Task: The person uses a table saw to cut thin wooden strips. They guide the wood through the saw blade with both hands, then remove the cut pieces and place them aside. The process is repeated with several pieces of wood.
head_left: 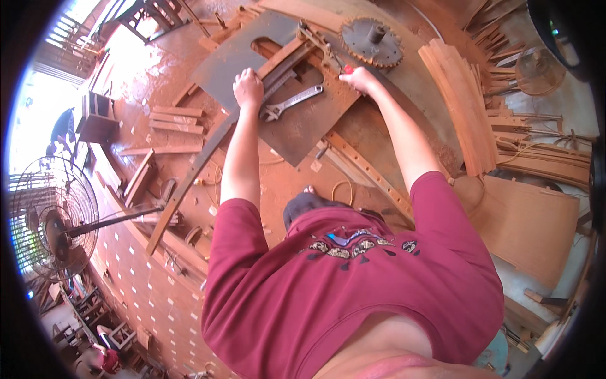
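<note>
My left hand (248, 87) is closed at the near end of a wooden bar (281, 58) that lies over the grey metal tabletop (291, 134). Between the fingers of my right hand (358, 80) is a red-handled tool (348, 69); most of its handle is covered, so its exact kind is unclear. Its tip points at a metal bracket (329, 62) at the bar's far end. An adjustable wrench (297, 101) lies on the tabletop between my forearms. Near the left hand, a slot (264, 45) opens in the tabletop.
A large toothed saw blade (371, 43) lies flat beyond my right hand. Curved wooden boards (456, 107) are stacked to the right. Wood offcuts (177, 119) litter the dusty floor on the left, near a standing fan (55, 221). A long wooden strip (189, 180) slants down from the tabletop.
</note>
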`<state>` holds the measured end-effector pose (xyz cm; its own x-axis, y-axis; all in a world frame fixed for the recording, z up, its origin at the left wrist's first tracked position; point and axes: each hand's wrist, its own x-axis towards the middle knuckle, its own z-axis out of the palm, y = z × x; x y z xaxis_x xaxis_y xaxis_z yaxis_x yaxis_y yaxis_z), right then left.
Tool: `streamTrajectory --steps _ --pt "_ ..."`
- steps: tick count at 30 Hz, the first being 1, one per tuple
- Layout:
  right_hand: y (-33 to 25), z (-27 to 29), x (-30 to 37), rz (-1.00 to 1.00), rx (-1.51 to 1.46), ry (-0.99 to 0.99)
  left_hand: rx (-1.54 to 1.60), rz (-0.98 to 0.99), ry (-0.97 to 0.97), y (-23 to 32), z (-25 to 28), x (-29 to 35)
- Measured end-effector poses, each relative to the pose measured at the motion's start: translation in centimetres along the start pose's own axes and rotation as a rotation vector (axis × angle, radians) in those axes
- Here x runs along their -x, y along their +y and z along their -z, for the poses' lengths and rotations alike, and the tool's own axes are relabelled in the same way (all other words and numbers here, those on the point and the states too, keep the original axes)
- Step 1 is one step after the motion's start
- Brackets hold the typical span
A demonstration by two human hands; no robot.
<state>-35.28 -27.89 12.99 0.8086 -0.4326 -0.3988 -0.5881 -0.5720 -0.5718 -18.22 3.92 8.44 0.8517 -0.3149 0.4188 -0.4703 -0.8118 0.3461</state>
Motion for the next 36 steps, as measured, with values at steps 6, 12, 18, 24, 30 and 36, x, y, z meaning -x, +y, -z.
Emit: streamTrajectory --steps 6,12,18,24,30,36 --pt "2.1 0.6 1.3 0.011 -0.202 -0.007 0.023 0.005 -0.013 1.7 0.0 1.2" --pt "4.2 1.1 4.6 0.012 -0.296 -0.041 0.002 0.021 -0.040 3.8 0.6 4.2" --pt "7.9 1.7 9.0 0.002 -0.306 -0.005 -0.018 0.024 -0.062 7.4 1.3 8.6" --pt "12.1 3.2 14.2 0.057 -0.234 0.149 0.007 0.005 -0.051 11.8 1.9 13.7" --pt "15.7 1.5 26.7 0.703 0.021 0.985 -0.002 0.023 -0.032 14.8 2.9 18.6" --pt "20.7 -7.2 47.1 0.379 -0.191 -0.123 -0.043 0.006 -0.041 17.4 3.2 21.2"
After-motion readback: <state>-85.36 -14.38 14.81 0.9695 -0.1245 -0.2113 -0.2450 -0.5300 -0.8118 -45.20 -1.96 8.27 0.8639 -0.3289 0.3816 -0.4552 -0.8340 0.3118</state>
